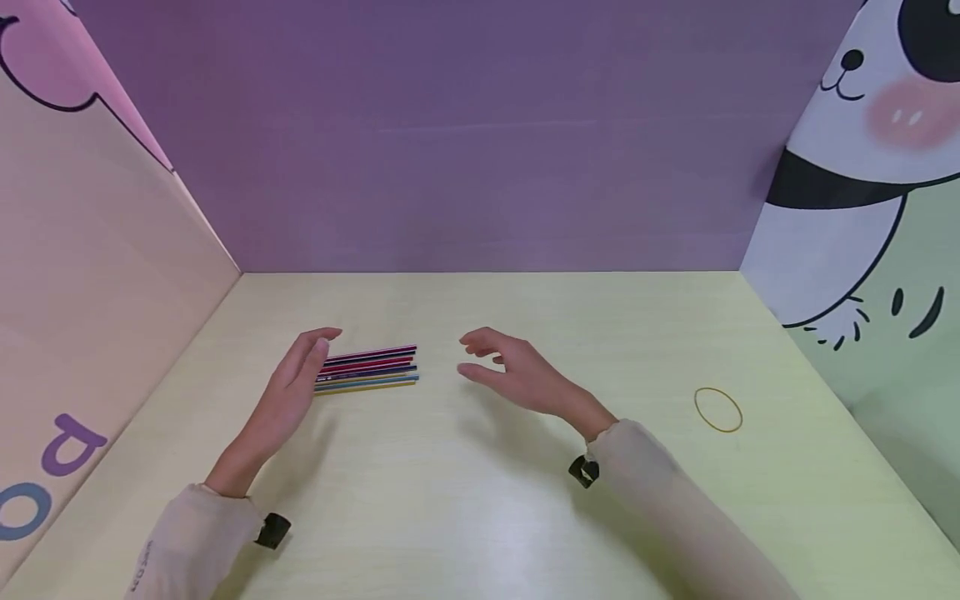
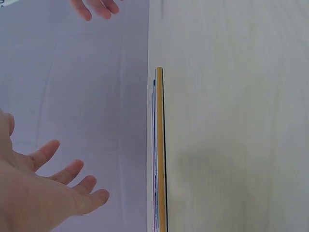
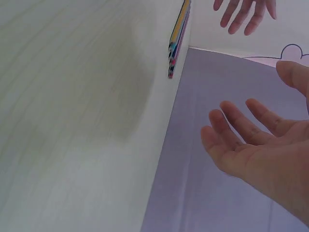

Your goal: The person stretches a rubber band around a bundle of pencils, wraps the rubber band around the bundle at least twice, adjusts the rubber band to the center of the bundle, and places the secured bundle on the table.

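Several coloured sticks (image 1: 367, 366), left ends hidden behind the left-hand grip (image 1: 285, 396), lie between it and the right-hand grip (image 1: 521, 372), both loosely spread.

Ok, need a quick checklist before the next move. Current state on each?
1. Left grip empty: ok, and it's apart from the colored sticks in the left wrist view.
2. Right grip empty: ok, held off the table.
3. Sticks grouped: ok, roughly parallel.
4. Right-hand stick ends flush: not ok, slightly staggered.
5. Left-hand stick ends flush: cannot tell, left grip covers them in the head view.
6. Yellow band clear of sticks: ok, lying alone at the right.
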Demonstrator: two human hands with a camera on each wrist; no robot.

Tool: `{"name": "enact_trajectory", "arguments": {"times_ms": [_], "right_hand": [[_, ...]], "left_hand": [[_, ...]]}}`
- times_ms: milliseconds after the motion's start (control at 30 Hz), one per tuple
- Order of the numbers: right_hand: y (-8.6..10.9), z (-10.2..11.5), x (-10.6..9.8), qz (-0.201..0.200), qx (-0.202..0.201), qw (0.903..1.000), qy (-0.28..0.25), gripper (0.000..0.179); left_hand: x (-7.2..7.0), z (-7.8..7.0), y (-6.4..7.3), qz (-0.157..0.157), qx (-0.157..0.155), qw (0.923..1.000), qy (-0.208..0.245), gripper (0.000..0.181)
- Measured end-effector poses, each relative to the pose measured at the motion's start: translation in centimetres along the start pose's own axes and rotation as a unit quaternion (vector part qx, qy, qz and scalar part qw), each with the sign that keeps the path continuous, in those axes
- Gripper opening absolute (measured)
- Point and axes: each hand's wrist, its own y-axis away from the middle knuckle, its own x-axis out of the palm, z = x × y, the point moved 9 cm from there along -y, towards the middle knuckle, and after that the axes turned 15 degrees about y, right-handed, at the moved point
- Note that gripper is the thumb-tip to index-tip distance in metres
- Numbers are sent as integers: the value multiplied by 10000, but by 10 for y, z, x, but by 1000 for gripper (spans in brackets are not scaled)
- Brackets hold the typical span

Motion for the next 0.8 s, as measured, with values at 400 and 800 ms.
{"name": "enact_trajectory", "arguments": {"times_ms": [400, 800], "right_hand": [[-40, -3, 6, -26, 549, 9894, -1340, 40], [-66, -19, 25, -376, 1019, 9370, -3319, 42]], "left_hand": [[-32, 16, -13, -259, -243, 9988, 332, 60], [-64, 57, -18, -770, -865, 9840, 1356, 73]]}}
